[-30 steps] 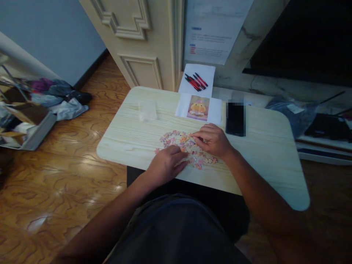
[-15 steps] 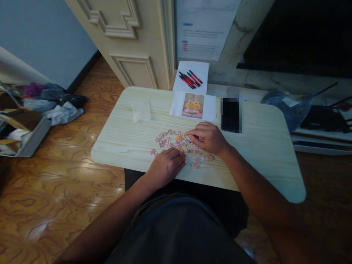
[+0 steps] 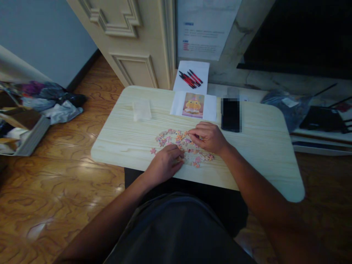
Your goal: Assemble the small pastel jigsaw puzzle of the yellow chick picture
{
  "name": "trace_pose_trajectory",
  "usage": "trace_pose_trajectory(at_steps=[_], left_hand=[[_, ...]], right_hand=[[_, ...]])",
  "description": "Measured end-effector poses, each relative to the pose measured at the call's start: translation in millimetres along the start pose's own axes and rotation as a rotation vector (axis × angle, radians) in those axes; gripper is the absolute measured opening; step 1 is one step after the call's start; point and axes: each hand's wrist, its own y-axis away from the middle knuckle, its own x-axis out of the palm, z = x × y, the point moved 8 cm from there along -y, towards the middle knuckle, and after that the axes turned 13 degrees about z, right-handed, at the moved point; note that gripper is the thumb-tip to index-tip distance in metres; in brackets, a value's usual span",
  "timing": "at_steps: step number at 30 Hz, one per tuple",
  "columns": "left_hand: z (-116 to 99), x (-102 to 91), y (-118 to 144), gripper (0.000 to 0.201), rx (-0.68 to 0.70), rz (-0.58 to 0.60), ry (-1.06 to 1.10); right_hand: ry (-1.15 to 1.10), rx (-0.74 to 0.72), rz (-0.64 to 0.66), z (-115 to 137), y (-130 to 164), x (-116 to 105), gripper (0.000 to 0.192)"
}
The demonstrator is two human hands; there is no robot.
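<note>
Many small jigsaw puzzle pieces (image 3: 169,137) in pink, orange and white lie loosely spread over the pale wood-grain table (image 3: 115,135). At the near side of the spread is my left hand (image 3: 165,164), its fingers curled, with an orange-toned puzzle piece showing between thumb and fingers. My right hand (image 3: 207,136) comes in from the right and pinches an orange puzzle piece at the far edge of the spread. The other fingers of that hand are folded in and partly hide pieces under them. Beyond the hands lies a printed picture (image 3: 193,105) of an orange pumpkin-like figure.
A dark phone (image 3: 231,115), partly pixelated, lies right of the picture. A translucent packet (image 3: 142,110) rests at the table's far left. Red and black pens (image 3: 190,79) lie on white paper behind. A box (image 3: 27,137) and plastic bags (image 3: 55,101) sit on the floor at left.
My left hand has shifted slightly left and rolled, so the orange-toned piece at its fingertips now shows. The right hand keeps its pinch in nearly the same place.
</note>
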Motion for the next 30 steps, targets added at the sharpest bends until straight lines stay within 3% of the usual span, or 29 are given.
trace_pose_trajectory(at_steps=[14,23,26,30], left_hand=[[4.3,-4.7,-3.0,0.024,-0.051,0.05,-0.004],[-7.5,7.7,-10.5,0.004,-0.067,0.063,-0.174],[-12.1,11.7,-10.8,0.013,-0.066,0.087,-0.182],[-17.1,11.6,-7.8,0.009,-0.025,0.116,-0.14]], right_hand=[[0.008,-0.006,0.005,1.7,-0.4,-0.9,0.027],[0.019,-0.04,-0.028,1.5,0.1,-0.2,0.024],[0.026,-0.057,-0.04,2.5,0.4,-0.7,0.024],[0.004,-0.041,-0.032,1.8,0.4,-1.0,0.024]])
